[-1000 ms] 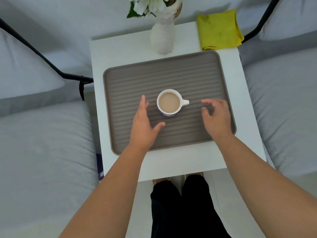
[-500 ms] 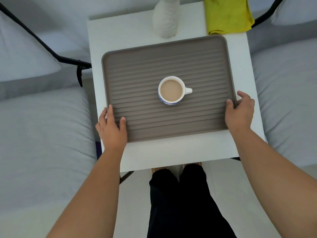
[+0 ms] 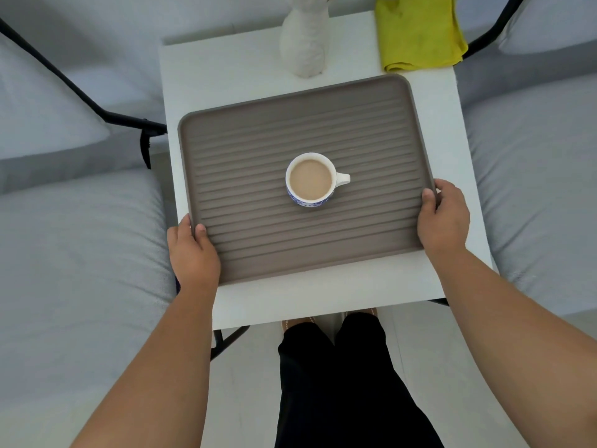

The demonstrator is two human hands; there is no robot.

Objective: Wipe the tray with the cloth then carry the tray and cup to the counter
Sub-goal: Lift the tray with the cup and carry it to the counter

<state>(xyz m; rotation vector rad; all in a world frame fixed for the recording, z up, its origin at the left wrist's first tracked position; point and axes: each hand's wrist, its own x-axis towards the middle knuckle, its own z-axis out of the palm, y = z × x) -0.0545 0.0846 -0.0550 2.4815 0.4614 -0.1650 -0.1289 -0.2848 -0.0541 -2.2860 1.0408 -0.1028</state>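
A grey-brown ribbed tray [image 3: 245, 137] lies on a small white table [image 3: 219, 76]. In its middle stands a white cup [image 3: 310, 180] with a blue pattern, full of milky tea, handle pointing right. My left hand [image 3: 193, 253] grips the tray's left edge near the front corner, thumb on top. My right hand [image 3: 443, 218] grips the right edge, thumb over the rim. A folded yellow cloth [image 3: 420, 32] rests on the table's far right corner, behind the tray.
A white vase [image 3: 305, 40] stands just behind the tray's far edge. Grey cushioned seats [image 3: 74, 270] with black metal frames flank the table on both sides. My dark-trousered legs [image 3: 339, 383] are below the table's near edge.
Both hands moved outward from beside the cup to the tray's two side edges and closed on them. The view shifted closer to the tray.
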